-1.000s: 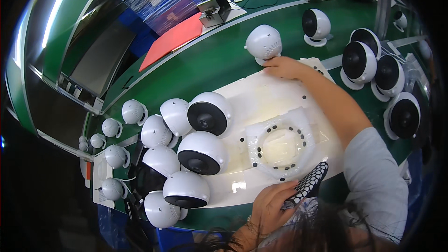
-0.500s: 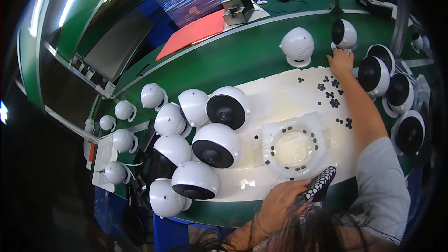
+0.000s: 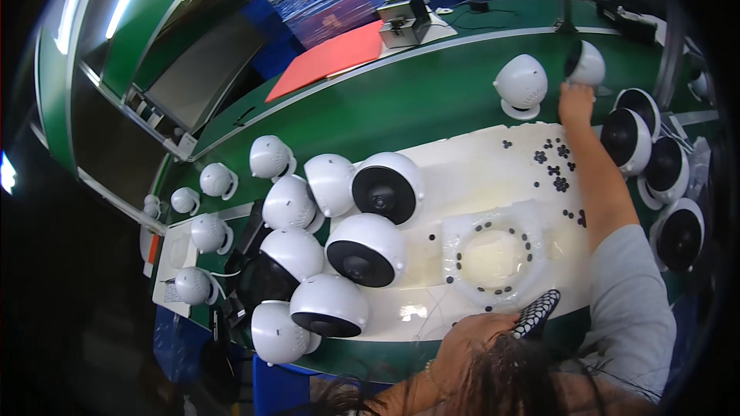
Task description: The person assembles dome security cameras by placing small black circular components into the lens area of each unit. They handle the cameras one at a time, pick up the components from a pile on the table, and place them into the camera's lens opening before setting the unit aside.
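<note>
At the far right, the fingers of my right hand [image 3: 576,104] are closed around the lower part of a round white camera [image 3: 591,64], whose black face points left. The hand hides its base. Another white camera [image 3: 522,83] stands upright on its round foot just left of it. Close to me, my left hand [image 3: 478,339] holds a curved black strip with white round dots [image 3: 537,313]; hair partly covers this hand. Beyond the strip, a clear plastic ring-shaped piece [image 3: 493,258] carries small black pads, lying on a pale sheet [image 3: 432,300].
Several white cameras with black faces [image 3: 359,250] crowd the left middle. Smaller white cameras [image 3: 218,181] line the left edge. More black-faced cameras [image 3: 626,141] stand along the right, beside my forearm. Loose black pads [image 3: 561,184] dot the sheet. A red board [image 3: 324,62] lies behind.
The view has shifted slightly. The camera at my right hand has turned, showing less of its black face, and the white camera beside it now appears closer. My left hand still holds the strip.
</note>
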The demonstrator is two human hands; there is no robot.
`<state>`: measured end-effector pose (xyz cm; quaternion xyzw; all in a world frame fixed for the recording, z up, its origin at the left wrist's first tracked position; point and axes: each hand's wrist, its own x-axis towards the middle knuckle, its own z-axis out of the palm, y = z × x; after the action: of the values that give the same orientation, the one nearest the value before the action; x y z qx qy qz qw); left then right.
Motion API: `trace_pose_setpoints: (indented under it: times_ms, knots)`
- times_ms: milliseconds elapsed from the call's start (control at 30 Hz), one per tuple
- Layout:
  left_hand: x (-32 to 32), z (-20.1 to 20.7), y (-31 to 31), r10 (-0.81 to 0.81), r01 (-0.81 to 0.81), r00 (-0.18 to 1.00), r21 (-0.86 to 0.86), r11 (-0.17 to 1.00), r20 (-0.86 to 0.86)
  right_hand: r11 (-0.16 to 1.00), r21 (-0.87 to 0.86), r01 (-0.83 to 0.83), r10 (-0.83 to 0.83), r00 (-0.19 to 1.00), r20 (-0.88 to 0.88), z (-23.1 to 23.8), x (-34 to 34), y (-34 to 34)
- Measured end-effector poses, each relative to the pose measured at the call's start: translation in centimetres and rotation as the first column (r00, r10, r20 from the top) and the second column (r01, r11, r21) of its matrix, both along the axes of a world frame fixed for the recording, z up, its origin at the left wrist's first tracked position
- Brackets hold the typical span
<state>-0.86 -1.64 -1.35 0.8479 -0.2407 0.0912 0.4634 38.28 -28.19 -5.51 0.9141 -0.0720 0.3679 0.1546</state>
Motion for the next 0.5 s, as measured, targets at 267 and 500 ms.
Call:
trace_pose_setpoints:
  times_ms: [267, 500]
  knots:
    - [0.1, 0.8, 0.1, -0.081, 0.081, 0.996, -0.014, 0.997, -0.043, 0.989, -0.034, -0.147, 0.125, 0.923, -0.363, 6.5, -4.1, 1.6]
    - [-0.1, 2.1, -0.3, -0.029, 0.029, 0.998, -0.005, 1.0, -0.052, 0.614, 0.564, -0.552, 0.727, 0.674, -0.131, 12.9, -15.9, 4.6]
